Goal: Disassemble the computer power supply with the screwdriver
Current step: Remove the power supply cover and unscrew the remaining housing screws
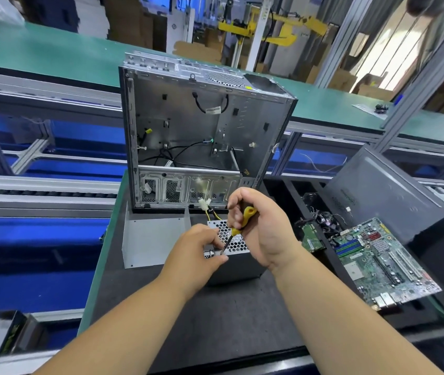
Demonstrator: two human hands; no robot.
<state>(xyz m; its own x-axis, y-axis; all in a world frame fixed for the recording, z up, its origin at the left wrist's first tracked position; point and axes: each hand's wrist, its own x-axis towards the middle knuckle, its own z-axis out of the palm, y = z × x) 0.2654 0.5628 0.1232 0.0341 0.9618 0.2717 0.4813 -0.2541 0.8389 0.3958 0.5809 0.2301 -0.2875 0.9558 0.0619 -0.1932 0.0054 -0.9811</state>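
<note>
The power supply (pixel 235 262) stands on the surface (pixel 215 320), before the open case (pixel 204 125); the motherboard (pixel 378 261) lies to its right.

Right hand (pixel 258 226) gripping yellow-handled screwdriver (pixel 238 226), tip down on power supply (pixel 235 262) grille edge; left hand (pixel 196 250) pinching its near-left corner. Open computer case (pixel 202 131) behind, motherboard (pixel 380 261) right.

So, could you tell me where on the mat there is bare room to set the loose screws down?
The black mat is bare in front of the power supply, beneath the forearms. It is crowded right, with the motherboard and cables, and behind, where the case stands. A grey panel lies left.
</note>
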